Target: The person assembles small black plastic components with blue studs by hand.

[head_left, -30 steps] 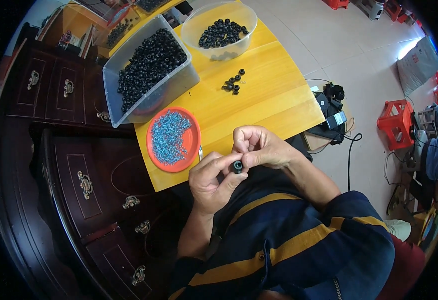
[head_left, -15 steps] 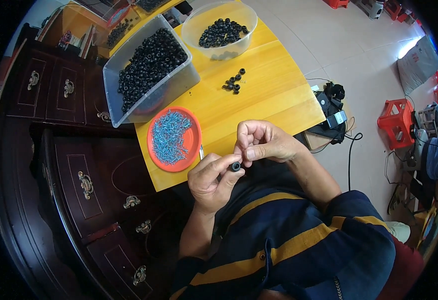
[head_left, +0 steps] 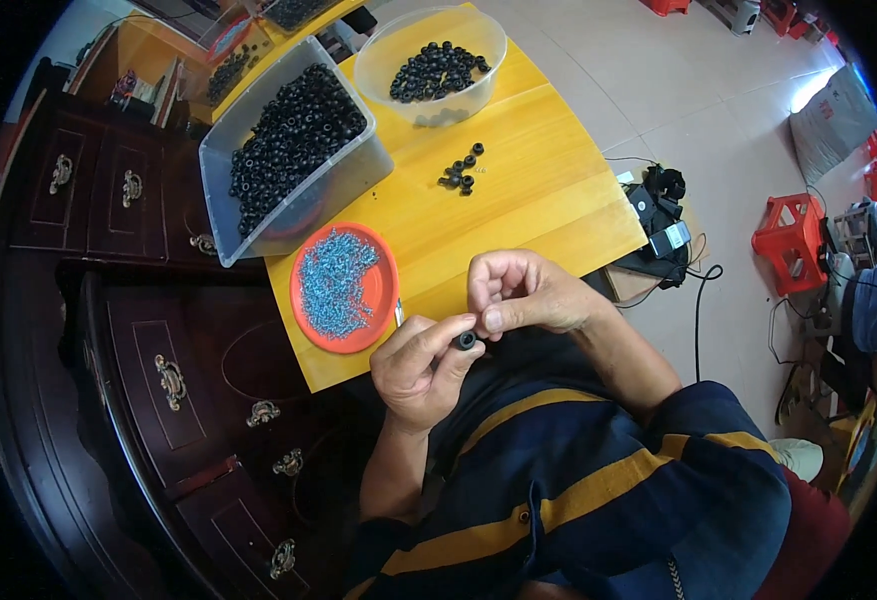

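Note:
Between the thumb and forefinger of my left hand (head_left: 420,368) is a small black ring-shaped part (head_left: 465,341), its round opening facing up. My right hand (head_left: 530,295) meets it from the right, thumb and fingers pinched together close beside the part. Whatever the right fingertips hold is too small or hidden to make out. An orange-red plate (head_left: 390,290) heaped with small bluish metal screws (head_left: 336,282) lies to the left of my hands. Several loose black parts (head_left: 461,172) like the held one rest on the yellow table (head_left: 548,170) ahead.
A large clear bin (head_left: 373,165) full of black parts (head_left: 303,140) stands at the table's left. Behind it is a round clear tub (head_left: 493,82) holding fewer. Dark wooden drawers (head_left: 158,370) border the left. A red stool (head_left: 790,240) and black equipment (head_left: 663,215) occupy the floor at right.
The view has shifted slightly, so the table things sit a little lower and further left. Both hands keep their pinched pose around the black part.

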Demonstrator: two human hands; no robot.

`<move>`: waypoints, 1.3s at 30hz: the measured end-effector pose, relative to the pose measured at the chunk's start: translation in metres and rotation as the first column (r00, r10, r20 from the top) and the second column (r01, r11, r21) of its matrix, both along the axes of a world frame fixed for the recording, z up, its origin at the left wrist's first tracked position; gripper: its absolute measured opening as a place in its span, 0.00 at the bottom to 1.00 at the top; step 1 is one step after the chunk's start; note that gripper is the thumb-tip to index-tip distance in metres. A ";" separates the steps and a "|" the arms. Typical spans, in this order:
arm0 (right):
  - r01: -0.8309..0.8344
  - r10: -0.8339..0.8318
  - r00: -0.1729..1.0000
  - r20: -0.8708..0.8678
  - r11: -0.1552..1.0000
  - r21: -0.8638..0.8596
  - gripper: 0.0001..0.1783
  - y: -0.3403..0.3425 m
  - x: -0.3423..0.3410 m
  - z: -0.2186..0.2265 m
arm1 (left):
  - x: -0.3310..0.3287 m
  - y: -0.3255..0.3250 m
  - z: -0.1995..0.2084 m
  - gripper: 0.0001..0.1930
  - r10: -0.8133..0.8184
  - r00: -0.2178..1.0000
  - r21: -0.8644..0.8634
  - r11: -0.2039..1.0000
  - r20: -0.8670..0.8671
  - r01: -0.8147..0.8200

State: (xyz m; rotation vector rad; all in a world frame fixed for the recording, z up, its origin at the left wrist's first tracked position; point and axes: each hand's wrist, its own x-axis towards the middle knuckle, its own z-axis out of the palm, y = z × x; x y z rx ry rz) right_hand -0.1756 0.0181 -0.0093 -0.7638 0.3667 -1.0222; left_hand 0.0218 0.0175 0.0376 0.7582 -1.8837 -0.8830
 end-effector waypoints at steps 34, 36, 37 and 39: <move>0.085 -0.091 0.995 0.027 0.977 0.195 0.15 -0.002 0.020 -0.028 | -0.001 -0.020 -0.022 0.14 0.091 0.995 0.010 0.996 0.052 -0.091; 0.088 -0.094 0.995 0.021 0.978 0.191 0.15 -0.003 0.020 -0.028 | -0.001 -0.020 -0.023 0.14 0.088 0.994 0.006 0.996 0.060 -0.088; 0.092 -0.093 0.996 0.000 0.976 0.197 0.15 -0.002 0.021 -0.029 | -0.001 -0.021 -0.023 0.14 0.086 0.994 0.001 0.996 0.068 -0.086; 0.095 -0.092 0.996 -0.022 0.975 0.202 0.14 -0.002 0.022 -0.028 | 0.002 -0.021 -0.024 0.14 0.079 0.993 -0.006 0.997 0.087 -0.079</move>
